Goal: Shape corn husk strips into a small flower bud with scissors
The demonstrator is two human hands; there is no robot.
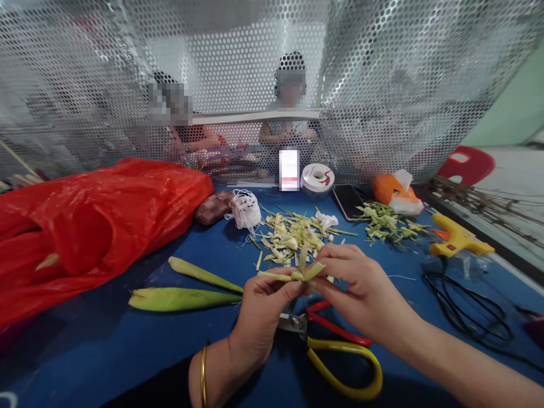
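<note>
Near the middle of the head view, a small woven piece of pale green leaf strips [300, 276] is pinched between both hands, its strip ends sticking out. My left hand [266, 300], with a gold bangle at the wrist, grips it from the left. From the right, my right hand [355, 283] holds it with closed fingers. Below the hands lie scissors [344, 362] with one red and one yellow handle, the blades partly hidden by my left hand. Two long green leaves [182, 299] rest on the table to the left. Leaf scraps [293, 232] are heaped just behind the hands.
On the blue table [85, 351] are a red plastic bag [106, 215], white string [245, 209], a ribbon roll [318, 178], a phone [348, 201], an orange tissue pack [395, 192], more strips [389, 224] and a yellow glue gun [459, 238] with black cable. Behind, perforated sheeting reflects people.
</note>
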